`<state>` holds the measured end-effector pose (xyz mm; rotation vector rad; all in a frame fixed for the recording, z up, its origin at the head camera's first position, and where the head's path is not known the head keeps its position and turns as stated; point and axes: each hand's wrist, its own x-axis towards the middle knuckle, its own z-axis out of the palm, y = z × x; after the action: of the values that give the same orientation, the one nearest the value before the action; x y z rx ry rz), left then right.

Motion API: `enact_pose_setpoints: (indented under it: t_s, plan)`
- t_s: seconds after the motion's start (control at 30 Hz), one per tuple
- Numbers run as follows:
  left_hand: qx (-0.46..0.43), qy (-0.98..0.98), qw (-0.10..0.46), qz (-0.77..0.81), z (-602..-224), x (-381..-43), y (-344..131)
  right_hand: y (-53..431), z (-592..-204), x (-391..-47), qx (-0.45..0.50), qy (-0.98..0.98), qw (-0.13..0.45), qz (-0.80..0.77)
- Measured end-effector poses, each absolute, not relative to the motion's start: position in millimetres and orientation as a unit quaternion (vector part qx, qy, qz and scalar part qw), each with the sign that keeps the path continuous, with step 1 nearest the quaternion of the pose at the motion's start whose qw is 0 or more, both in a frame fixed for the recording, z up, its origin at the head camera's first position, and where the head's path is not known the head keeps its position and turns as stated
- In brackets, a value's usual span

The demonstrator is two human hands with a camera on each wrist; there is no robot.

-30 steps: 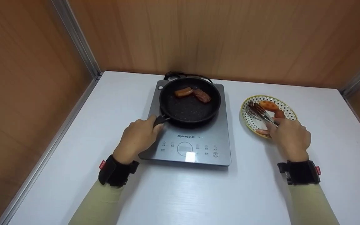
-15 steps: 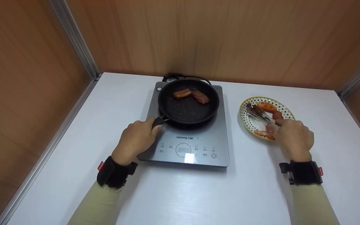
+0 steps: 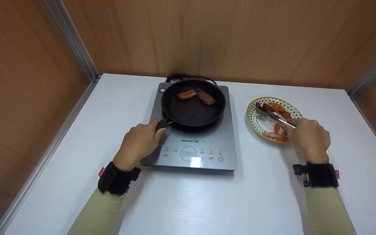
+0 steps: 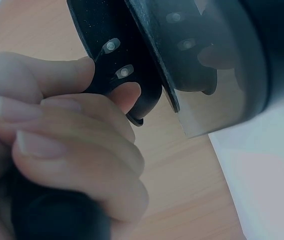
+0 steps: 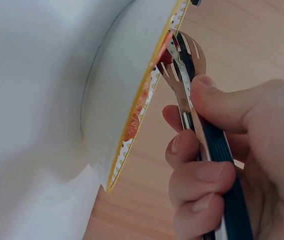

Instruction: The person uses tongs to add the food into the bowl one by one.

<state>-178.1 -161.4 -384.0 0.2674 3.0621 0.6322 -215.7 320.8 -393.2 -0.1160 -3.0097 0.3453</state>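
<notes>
My left hand (image 3: 137, 145) grips the black handle (image 3: 163, 124) of a frying pan (image 3: 193, 114). Two browned pieces of meat lie in the pan: a smooth one (image 3: 186, 95) and a darker one (image 3: 206, 98). In the left wrist view, fingers curl round the handle (image 4: 56, 215). At the right, my right hand (image 3: 310, 138) holds metal tongs (image 3: 284, 121) over a dotted, yellow-rimmed plate (image 3: 254, 123). The tongs' slotted heads (image 5: 194, 52) reach over the rim, beside a dark red bit of food (image 5: 166, 56). Whether they pinch it, I cannot tell.
Beneath the pan is a grey induction cooker (image 3: 222, 138) with touch controls; its black cord (image 3: 194, 77) runs behind. Orange food (image 3: 275, 107) and pinkish pieces (image 3: 271, 134) lie on the plate. Wood-grain panels (image 3: 233, 42) border the white table (image 3: 188, 202).
My right hand has shifted slightly right relative to the plate, and the tongs have turned so their heads look narrower. The left hand stays on the pan handle. The head view has drifted a little.
</notes>
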Motion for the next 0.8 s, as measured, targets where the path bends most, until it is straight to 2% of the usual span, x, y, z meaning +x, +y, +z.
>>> enact_pose_setpoints:
  t_s: [0.4, 0.53, 0.67, 0.8]
  plan:
    - [0.083, 0.975, 0.005, 0.205, -382.8, -178.9, -153.4, 314.2, -374.1, -205.8, -0.044, -0.988, 0.064, 0.134]
    - [0.088, 0.974, 0.004, 0.209, -382.3, -180.9, -149.0, 306.2, -365.0, -197.1, -0.032, -0.984, 0.104, 0.143]
    - [0.093, 0.973, 0.004, 0.21, -382.1, -181.2, -146.5, 290.6, -360.4, -189.2, 0.009, -0.975, 0.162, 0.15]
    - [0.095, 0.973, 0.002, 0.21, -382.4, -179.7, -146.1, 267.2, -361.4, -187.6, 0.052, -0.966, 0.195, 0.165]
